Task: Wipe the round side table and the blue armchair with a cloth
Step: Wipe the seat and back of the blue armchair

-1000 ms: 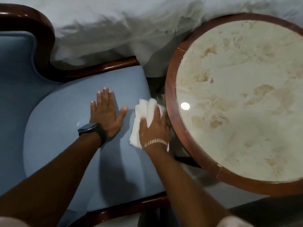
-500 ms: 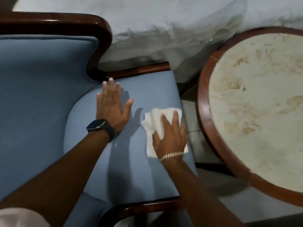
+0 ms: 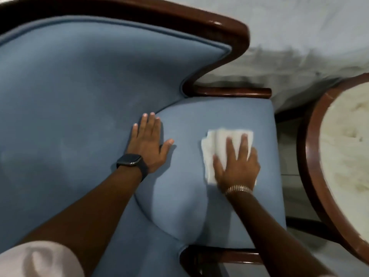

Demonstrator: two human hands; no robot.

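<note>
The blue armchair (image 3: 79,92) with a dark wooden frame fills the left and middle of the head view. My right hand (image 3: 236,166) lies flat on a folded white cloth (image 3: 217,140), pressing it onto the right side of the blue seat cushion. My left hand (image 3: 148,142) rests palm down, fingers spread, on the seat where it meets the backrest; a black watch sits on that wrist. The round side table (image 3: 311,156), cream marble top in a brown wooden rim, shows partly at the right edge.
White bedding (image 3: 299,37) hangs behind the chair and table. A wooden armrest (image 3: 229,91) runs along the far side of the seat, another along the near side (image 3: 219,256). A strip of pale floor (image 3: 289,186) separates chair and table.
My view has swung left, so the table slid toward the right edge. The cloth under my right hand moved from the seat's table-side edge further onto the cushion. My left hand stayed flat.
</note>
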